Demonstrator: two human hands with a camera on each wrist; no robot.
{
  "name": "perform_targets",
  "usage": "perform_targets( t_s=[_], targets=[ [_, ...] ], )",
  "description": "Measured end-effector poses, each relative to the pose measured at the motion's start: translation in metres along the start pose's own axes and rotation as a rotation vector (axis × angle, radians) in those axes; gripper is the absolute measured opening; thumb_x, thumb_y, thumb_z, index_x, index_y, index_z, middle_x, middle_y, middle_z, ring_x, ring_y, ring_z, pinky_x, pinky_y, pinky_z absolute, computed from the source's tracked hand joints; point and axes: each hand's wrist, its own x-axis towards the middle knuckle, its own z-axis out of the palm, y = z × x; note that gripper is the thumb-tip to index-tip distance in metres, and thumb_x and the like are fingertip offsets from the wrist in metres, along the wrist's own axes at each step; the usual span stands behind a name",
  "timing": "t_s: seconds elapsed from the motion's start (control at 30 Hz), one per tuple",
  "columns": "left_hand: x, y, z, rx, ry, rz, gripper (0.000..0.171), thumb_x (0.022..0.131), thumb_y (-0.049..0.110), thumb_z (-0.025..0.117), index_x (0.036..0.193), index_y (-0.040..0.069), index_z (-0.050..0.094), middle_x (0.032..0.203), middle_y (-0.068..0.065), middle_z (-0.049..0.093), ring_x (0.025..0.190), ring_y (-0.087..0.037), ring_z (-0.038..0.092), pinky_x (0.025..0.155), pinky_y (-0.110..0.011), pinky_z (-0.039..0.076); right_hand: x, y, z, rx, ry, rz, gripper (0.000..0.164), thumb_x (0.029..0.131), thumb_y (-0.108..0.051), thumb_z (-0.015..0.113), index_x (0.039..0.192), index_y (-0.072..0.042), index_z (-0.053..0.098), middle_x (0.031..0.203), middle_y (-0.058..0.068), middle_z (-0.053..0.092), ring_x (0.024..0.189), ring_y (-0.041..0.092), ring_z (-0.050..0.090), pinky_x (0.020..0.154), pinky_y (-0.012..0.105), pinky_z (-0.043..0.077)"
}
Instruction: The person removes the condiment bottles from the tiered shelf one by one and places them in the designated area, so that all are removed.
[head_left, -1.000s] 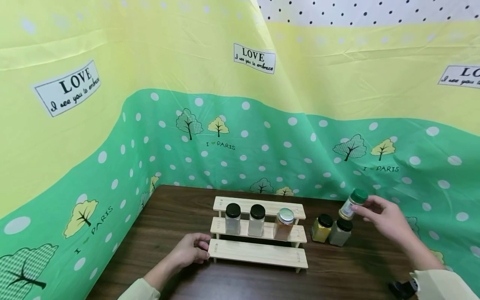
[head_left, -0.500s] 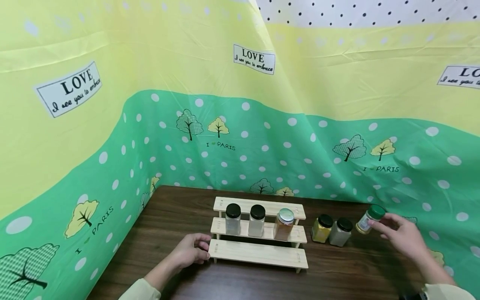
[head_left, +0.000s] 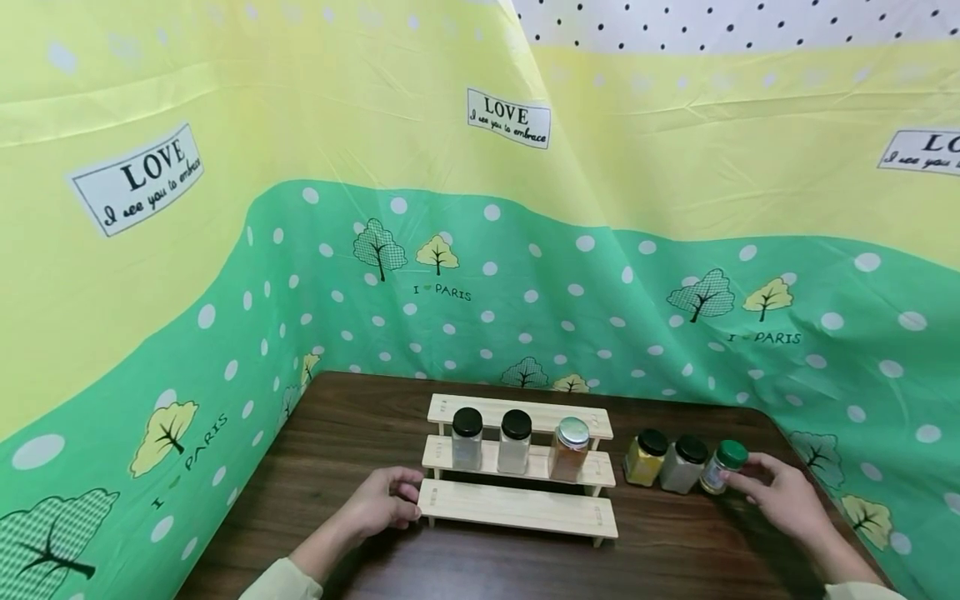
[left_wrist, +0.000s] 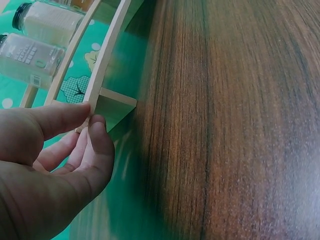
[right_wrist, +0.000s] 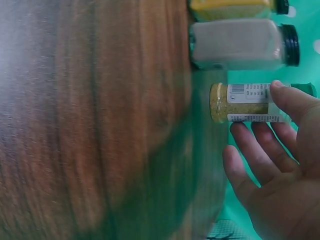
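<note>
My left hand (head_left: 381,502) pinches the left end of the bottom shelf of a three-step wooden rack (head_left: 517,506); in the left wrist view thumb and fingertips (left_wrist: 100,131) meet at the shelf's edge. On the middle step stand two black-lidded jars, a left one (head_left: 467,442) and a centre one (head_left: 514,443), plus a silver-lidded jar (head_left: 568,454) of reddish-brown spice. My right hand (head_left: 783,493) holds a small green-capped spice jar (right_wrist: 245,102) between thumb and fingers, upright at the table's right, beside a black-lidded jar of greyish powder (head_left: 681,468).
A black-lidded jar of yellow spice (head_left: 643,462) stands left of the greyish one, just right of the rack. Dark wood table (head_left: 337,433) surrounds the rack. A green and yellow printed curtain (head_left: 420,333) hangs behind and at both sides.
My right hand has carried the green-capped jar from behind the greyish jar, out to the right, then forward and down to that jar's right side. The left hand stays at the rack.
</note>
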Motion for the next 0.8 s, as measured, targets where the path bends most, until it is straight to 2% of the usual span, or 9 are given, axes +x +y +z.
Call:
perform_targets(
  t_s=[0.2,0.43,0.8],
  targets=[
    [0.001,-0.001,0.001,0.01,0.008,0.005,0.058,0.078,-0.012,0.071,0.133,-0.013,0.054,0.101,-0.017,0.06,0.075,-0.02,0.062,0.066,-0.037,0.059,-0.002,0.001,0.008,-0.009,-0.015,-0.005,0.076,0.095,-0.052,0.069,0.138,0.009,0.051,0.113,0.022,0.072,0.081,0.019,0.07,0.065,0.034,0.059],
    [0.001,-0.002,0.001,0.005,0.003,0.008,0.058,0.078,-0.012,0.071,0.133,-0.014,0.053,0.1,-0.016,0.06,0.074,-0.019,0.063,0.066,-0.037,0.06,-0.001,0.006,0.011,-0.034,-0.033,0.007,0.077,0.096,-0.052,0.067,0.139,0.009,0.05,0.099,0.011,0.075,0.078,0.017,0.067,0.063,0.032,0.055],
    [0.001,-0.002,0.0,-0.007,-0.001,0.007,0.058,0.078,-0.012,0.072,0.134,-0.013,0.053,0.1,-0.016,0.06,0.075,-0.019,0.064,0.065,-0.035,0.06,-0.003,0.005,0.013,0.0,-0.038,0.019,0.075,0.096,-0.052,0.068,0.138,0.008,0.051,0.118,0.022,0.069,0.084,0.016,0.07,0.068,0.032,0.06]
  ],
)
